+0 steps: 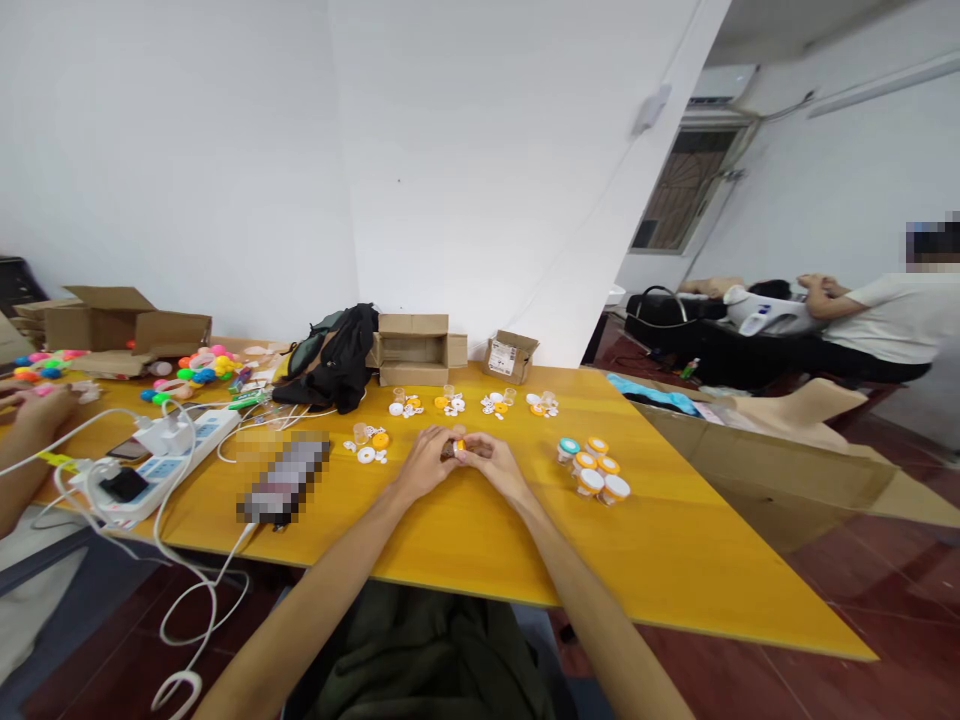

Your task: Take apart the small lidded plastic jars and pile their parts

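Above the middle of the yellow table point(480, 540), my left hand point(424, 462) and my right hand point(493, 464) meet around a small orange-and-white piece point(460, 447). Both hands have closed fingers on it and cover most of it, so its full shape is hidden. Left of my hands lies a loose group with a clear plastic cup point(361, 434), an orange ring point(381, 440) and a white disc point(366, 455). Beyond my hands are several similar groups, one with a white ring point(396, 409). To the right stand several lidded cups, including a teal-rimmed one point(568, 448) and an orange-rimmed one point(616, 488).
An open cardboard box point(414, 375) and a smaller carton point(510, 358) stand at the back, beside a black bag point(337, 360). A blurred-out phone point(289, 480), cables and a power strip point(180, 470) lie left. A co-worker's hand point(37, 410) is at far left.
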`<state>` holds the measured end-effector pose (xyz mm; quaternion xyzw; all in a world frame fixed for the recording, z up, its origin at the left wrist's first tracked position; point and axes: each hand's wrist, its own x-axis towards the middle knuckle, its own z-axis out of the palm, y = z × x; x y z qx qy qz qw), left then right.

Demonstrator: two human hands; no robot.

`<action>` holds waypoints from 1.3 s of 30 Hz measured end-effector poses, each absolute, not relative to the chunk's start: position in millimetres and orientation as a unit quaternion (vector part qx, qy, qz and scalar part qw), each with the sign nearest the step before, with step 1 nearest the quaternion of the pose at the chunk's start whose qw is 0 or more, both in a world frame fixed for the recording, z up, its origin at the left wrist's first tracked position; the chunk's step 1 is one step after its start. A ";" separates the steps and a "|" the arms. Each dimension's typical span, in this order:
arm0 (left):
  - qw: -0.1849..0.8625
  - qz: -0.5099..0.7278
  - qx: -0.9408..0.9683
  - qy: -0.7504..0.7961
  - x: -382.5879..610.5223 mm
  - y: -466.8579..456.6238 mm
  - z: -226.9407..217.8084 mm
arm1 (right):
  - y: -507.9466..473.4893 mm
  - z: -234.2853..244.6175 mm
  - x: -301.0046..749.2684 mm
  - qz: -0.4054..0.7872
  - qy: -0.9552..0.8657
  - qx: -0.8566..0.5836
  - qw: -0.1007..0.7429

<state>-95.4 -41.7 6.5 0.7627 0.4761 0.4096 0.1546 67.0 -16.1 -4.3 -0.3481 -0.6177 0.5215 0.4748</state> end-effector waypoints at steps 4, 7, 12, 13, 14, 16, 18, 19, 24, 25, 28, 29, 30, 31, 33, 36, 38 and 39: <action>0.172 0.444 0.749 0.460 -95.7 -41.9 7.5 | -16.3 -4.5 67.2 0.512 -0.627 -0.345 0.475; 0.194 0.450 0.736 0.466 -95.2 -42.9 9.0 | -16.2 -4.2 66.8 0.510 -0.625 -0.342 0.482; 0.216 0.462 0.720 0.470 -94.4 -42.6 8.9 | -18.3 -0.4 67.2 0.519 -0.618 -0.346 0.479; 0.218 0.463 0.719 0.471 -94.4 -42.3 8.5 | -18.9 0.5 67.4 0.521 -0.616 -0.347 0.478; 0.220 0.465 0.717 0.471 -94.5 -41.9 8.2 | -19.4 1.2 67.7 0.523 -0.615 -0.348 0.477; 0.225 0.467 0.713 0.473 -94.5 -41.1 7.5 | -19.9 1.9 68.1 0.532 -0.608 -0.350 0.475; 0.229 0.468 0.709 0.476 -94.5 -40.4 7.1 | -19.5 1.6 68.2 0.543 -0.597 -0.348 0.476; 0.229 0.468 0.707 0.478 -94.5 -40.2 7.0 | -19.1 1.2 68.2 0.547 -0.593 -0.346 0.479; 0.222 0.450 0.708 0.496 -94.8 -40.0 8.1 | -17.5 0.3 67.9 0.543 -0.586 -0.339 0.496; 0.220 0.447 0.710 0.498 -94.9 -40.0 8.4 | -17.6 0.5 68.0 0.544 -0.584 -0.339 0.498; 0.215 0.448 0.718 0.487 -95.4 -39.8 9.0 | -18.4 0.9 69.0 0.546 -0.576 -0.340 0.504; 0.215 0.450 0.721 0.481 -95.5 -39.6 9.1 | -18.5 0.6 69.5 0.545 -0.575 -0.341 0.506; 0.215 0.453 0.722 0.476 -95.6 -39.4 9.0 | -18.3 0.1 70.0 0.543 -0.573 -0.344 0.508; 0.216 0.455 0.723 0.472 -95.7 -39.1 8.9 | -17.9 -0.7 70.5 0.540 -0.573 -0.348 0.510; 0.219 0.460 0.722 0.469 -95.7 -38.4 8.3 | -15.8 -2.9 71.4 0.528 -0.575 -0.355 0.514; 0.223 0.463 0.715 0.475 -95.3 -37.4 6.9 | -10.9 -7.3 72.2 0.479 -0.594 -0.370 0.530; 0.222 0.458 0.714 0.480 -95.1 -37.0 5.6 | -7.9 -11.0 72.8 0.416 -0.622 -0.388 0.538; 0.223 0.455 0.715 0.482 -95.0 -36.9 4.9 | -6.8 -13.3 73.2 0.377 -0.639 -0.402 0.536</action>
